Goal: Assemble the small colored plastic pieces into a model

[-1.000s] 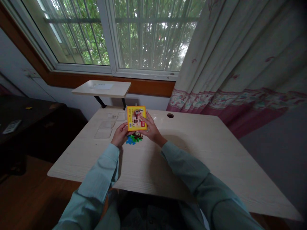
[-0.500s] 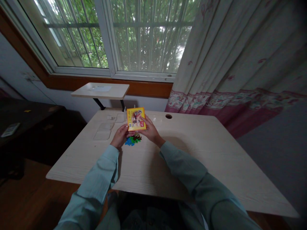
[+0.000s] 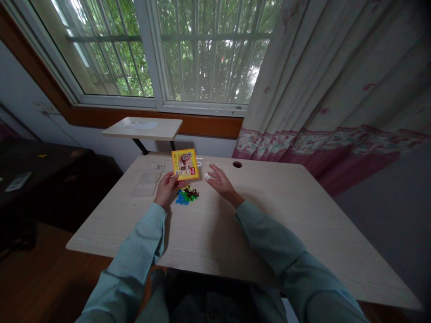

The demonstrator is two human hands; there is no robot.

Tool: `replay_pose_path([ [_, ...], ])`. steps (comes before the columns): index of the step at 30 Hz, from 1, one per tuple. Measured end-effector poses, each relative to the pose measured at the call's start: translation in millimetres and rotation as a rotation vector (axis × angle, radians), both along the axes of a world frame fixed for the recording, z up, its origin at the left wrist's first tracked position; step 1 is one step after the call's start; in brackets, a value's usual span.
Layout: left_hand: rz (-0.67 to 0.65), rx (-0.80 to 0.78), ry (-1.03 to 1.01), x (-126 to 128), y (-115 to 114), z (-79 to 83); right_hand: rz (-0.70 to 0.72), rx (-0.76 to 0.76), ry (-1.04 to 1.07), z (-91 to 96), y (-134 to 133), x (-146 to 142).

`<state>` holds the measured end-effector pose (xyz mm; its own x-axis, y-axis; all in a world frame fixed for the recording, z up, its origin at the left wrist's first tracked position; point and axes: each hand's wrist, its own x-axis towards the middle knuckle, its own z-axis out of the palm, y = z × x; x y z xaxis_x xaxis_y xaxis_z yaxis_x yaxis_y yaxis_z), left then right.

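My left hand [image 3: 165,188] grips a flat yellow printed box [image 3: 185,164] by its lower left corner, above the table. Its front carries pictures and dark lettering. To the right of the box, my right hand [image 3: 221,183] is apart from it, with fingers stretched out. A clear, shiny bit of plastic [image 3: 209,176] shows by its fingertips; whether the hand touches it I cannot tell. Beneath the box lies a small pile of blue, green and brown pieces [image 3: 187,196], like tiny building bricks.
Clear plastic trays [image 3: 144,184] lie on the pale table [image 3: 286,233], left of the box. Behind them stands a small raised shelf [image 3: 144,127] on black legs. A round cable hole [image 3: 237,164] sits near the back edge. A patterned curtain [image 3: 303,107] hangs at the right.
My right hand has let go of the yellow box and moved right, its fingers opening. The box, held by my left hand alone, has shifted slightly left, and more of the pile shows.
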<state>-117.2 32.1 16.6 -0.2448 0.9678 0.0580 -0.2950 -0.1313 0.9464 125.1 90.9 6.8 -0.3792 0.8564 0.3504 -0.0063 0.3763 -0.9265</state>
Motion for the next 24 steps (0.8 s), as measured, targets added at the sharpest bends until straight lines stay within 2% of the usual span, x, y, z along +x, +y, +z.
replay_pose_path([
  [9,0.269,0.112,0.073,-24.3,-3.7,19.1,-0.089,-0.048,-0.014,-14.8,-1.7,20.6],
  [14,0.448,0.028,0.102,-45.4,-18.5,32.1,-0.096,-0.09,-0.03,-24.9,1.5,21.8],
  [24,0.533,-0.052,0.167,-74.7,-47.1,50.1,-0.068,-0.114,-0.034,-32.6,4.3,26.0],
])
